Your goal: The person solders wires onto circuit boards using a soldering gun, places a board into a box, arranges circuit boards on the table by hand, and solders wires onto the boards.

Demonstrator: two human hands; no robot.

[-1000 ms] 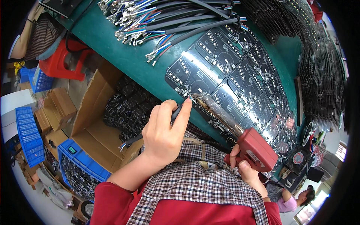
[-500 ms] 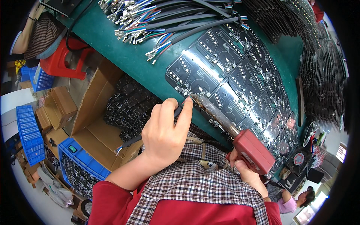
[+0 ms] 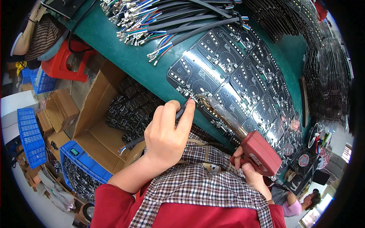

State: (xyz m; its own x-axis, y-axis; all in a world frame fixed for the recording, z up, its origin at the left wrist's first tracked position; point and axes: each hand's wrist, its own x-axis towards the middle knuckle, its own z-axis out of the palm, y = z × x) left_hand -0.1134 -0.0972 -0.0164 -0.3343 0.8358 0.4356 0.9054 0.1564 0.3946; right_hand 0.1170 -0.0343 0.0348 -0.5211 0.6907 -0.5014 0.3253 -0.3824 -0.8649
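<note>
Pinching a thin dark cable [image 3: 152, 133] between thumb and fingers, the left hand [image 3: 167, 135] holds its stripped end against the near edge of a glossy black circuit-board panel [image 3: 232, 74] lying on the green-topped desk [image 3: 125, 57]. The cable's loose length trails from under the hand toward the person's left, past the desk's near edge, ending in small coloured wires.

The right hand [image 3: 249, 173] is closed around the red boxy grip of a soldering gun [image 3: 260, 152]; its long, crusted metal barrel slants up to the same spot, tip just beside the cable end at the panel's near-left corner.

The panel is a grid of identical boards with pale component rows, stretching along the desk toward the far right. Near the desk's far-left edge lies a bundle of grey and black cables with coloured wire ends and metal terminals [image 3: 163, 22]. Stacks of dark boards [image 3: 327, 83] stand along the desk's right edge.

Below the desk's near-left edge: an open brown cardboard box [image 3: 99, 125], flaps spread, holding dark parts at its far end. Just beside it a blue plastic crate with a small green label on its rim [image 3: 78, 157], also filled with dark parts. Further left, a blue ribbed crate [image 3: 30, 136], small closed brown cartons [image 3: 61, 108], and a red plastic stool [image 3: 64, 62].

Checked apron over red sleeves at the lower edge.
</note>
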